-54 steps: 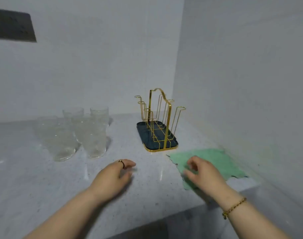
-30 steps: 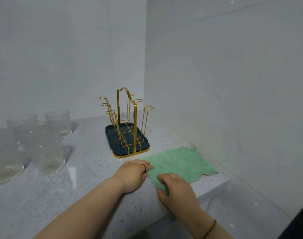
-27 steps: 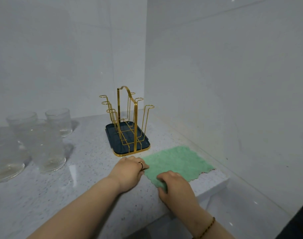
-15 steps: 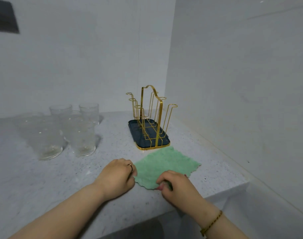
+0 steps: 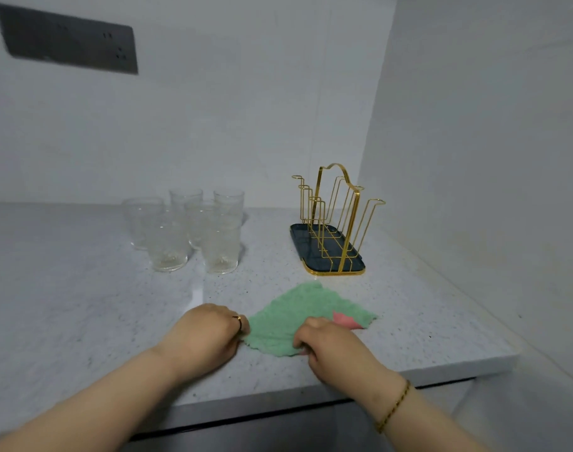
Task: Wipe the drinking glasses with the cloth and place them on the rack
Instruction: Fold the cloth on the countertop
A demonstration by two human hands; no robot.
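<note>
A green cloth (image 5: 298,313) with a pink underside showing at one folded corner lies on the white counter near its front edge. My right hand (image 5: 332,347) grips the cloth's near edge with curled fingers. My left hand (image 5: 206,334) sits at the cloth's left edge, fingers curled, and seems to pinch it. Several clear drinking glasses (image 5: 193,230) stand upright in a cluster behind and left of my hands. The gold wire rack (image 5: 335,223) on its dark tray stands empty behind the cloth, near the right wall.
The counter (image 5: 83,305) ends in a front edge just under my wrists and a corner at the right. Walls close in behind and on the right. A dark socket panel (image 5: 70,40) is on the back wall, upper left.
The cloth has been dragged left and toward the front edge, away from the right wall, and one corner has flipped to show pink. Both hands stay at its near edge.
</note>
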